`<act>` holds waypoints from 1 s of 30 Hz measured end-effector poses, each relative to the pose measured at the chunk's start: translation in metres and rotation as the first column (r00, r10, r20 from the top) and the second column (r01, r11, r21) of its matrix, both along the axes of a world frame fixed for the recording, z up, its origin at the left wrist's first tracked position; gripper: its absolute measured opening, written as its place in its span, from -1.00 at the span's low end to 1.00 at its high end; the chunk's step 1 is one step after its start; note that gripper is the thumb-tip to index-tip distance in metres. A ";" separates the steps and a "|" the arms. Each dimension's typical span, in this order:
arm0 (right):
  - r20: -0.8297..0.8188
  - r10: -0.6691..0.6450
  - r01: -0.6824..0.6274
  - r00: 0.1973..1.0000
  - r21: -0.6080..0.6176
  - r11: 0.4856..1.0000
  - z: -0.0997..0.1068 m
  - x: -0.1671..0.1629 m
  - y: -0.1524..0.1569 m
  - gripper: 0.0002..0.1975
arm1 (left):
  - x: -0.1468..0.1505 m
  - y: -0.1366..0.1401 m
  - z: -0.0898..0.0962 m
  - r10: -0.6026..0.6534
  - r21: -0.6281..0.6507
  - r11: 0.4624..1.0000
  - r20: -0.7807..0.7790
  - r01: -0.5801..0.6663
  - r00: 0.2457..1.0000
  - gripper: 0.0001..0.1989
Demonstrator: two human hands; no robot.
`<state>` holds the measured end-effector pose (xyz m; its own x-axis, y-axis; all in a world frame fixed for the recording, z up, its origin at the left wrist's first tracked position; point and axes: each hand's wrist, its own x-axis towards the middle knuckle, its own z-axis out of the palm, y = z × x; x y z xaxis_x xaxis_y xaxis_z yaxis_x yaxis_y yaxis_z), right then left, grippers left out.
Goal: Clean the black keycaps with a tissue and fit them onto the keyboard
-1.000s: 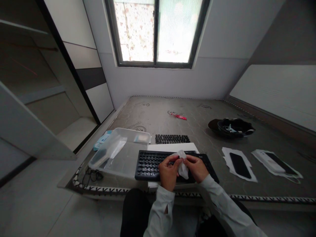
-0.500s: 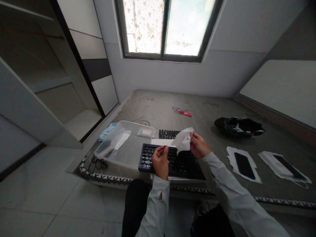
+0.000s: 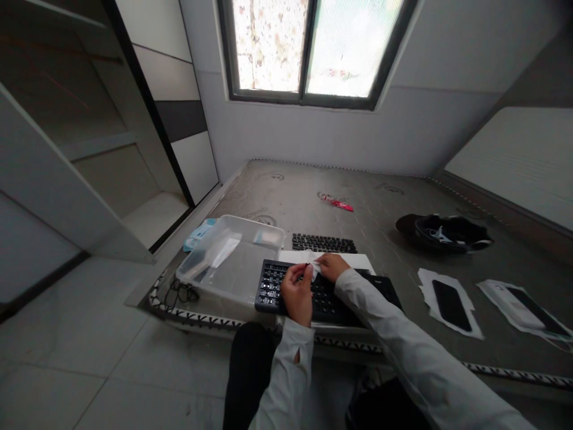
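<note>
A black keyboard [image 3: 271, 285] lies crosswise in front of me, its left keys showing and its middle covered by my hands. Above it my left hand [image 3: 298, 295] pinches a small dark piece, too small to name surely. My right hand [image 3: 333, 267] grips a white tissue [image 3: 316, 269] bunched up against the left fingertips. Behind the keyboard lies a white flat surface [image 3: 360, 261], and past that a row of black keys [image 3: 324, 243] stretches across the mattress.
A clear plastic bin [image 3: 233, 286] stands left of the keyboard, beside a blue-and-white packet [image 3: 197, 235]. To the right are a black cap [image 3: 452, 234], a phone on white tissue [image 3: 452, 304] and another phone with white items [image 3: 532, 307]. A red object [image 3: 341, 205] lies farther back.
My right hand has moved left and down, bringing the tissue from spread out to bunched at my left fingertips. The left hand keeps its pinch. The view has shifted slightly.
</note>
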<state>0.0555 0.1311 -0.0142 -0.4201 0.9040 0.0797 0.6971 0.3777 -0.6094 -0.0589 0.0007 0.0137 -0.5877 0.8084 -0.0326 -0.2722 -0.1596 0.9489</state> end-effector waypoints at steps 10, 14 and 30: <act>-0.152 0.019 -0.009 0.988 0.065 0.998 0.064 0.035 -0.047 -0.76 | 0.005 -0.005 0.003 0.026 0.057 0.998 -0.336 -0.007 0.941 -0.71; -0.306 0.109 -0.124 0.946 -0.031 0.992 0.081 0.049 -0.075 -0.75 | 0.014 -0.009 0.008 0.016 0.091 0.995 -0.453 0.029 0.891 -0.71; -0.275 0.001 -0.071 0.962 -0.245 0.967 0.042 0.112 -0.087 -0.72 | 0.052 -0.014 -0.021 -0.245 0.026 0.905 -0.785 0.425 0.570 -0.65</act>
<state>0.1672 0.0445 0.0280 -0.4472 0.8939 -0.0316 0.4818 0.2109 -0.8505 -0.0068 -0.0135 -0.0069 -0.0142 0.8867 0.4622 0.4446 -0.4084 0.7972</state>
